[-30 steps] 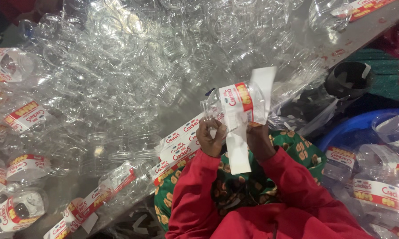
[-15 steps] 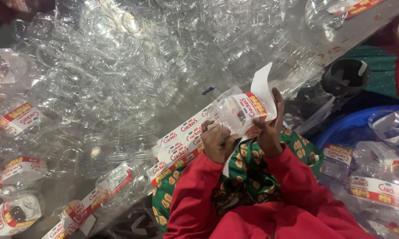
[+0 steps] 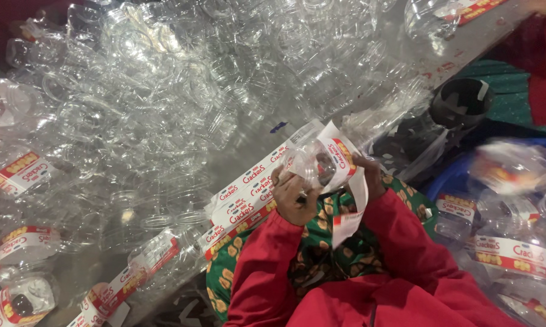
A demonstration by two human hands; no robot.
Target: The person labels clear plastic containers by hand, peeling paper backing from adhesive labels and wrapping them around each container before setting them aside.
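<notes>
Your left hand (image 3: 294, 197) is clamped on a clear plastic jar (image 3: 318, 163), held above your lap at the edge of the metal table (image 3: 248, 151); your right hand (image 3: 370, 175) grips its far side, fingers closed over a red-and-white label (image 3: 339, 154) wrapped on it, with a white backing strip (image 3: 351, 209) hanging below. Just left of your left hand: a strip of matching labels (image 3: 242, 203) along the table edge. On the table: a heap of unlabelled clear jars (image 3: 182, 91). To your right: labelled jars (image 3: 509, 248) in a blue tub (image 3: 448, 175)
</notes>
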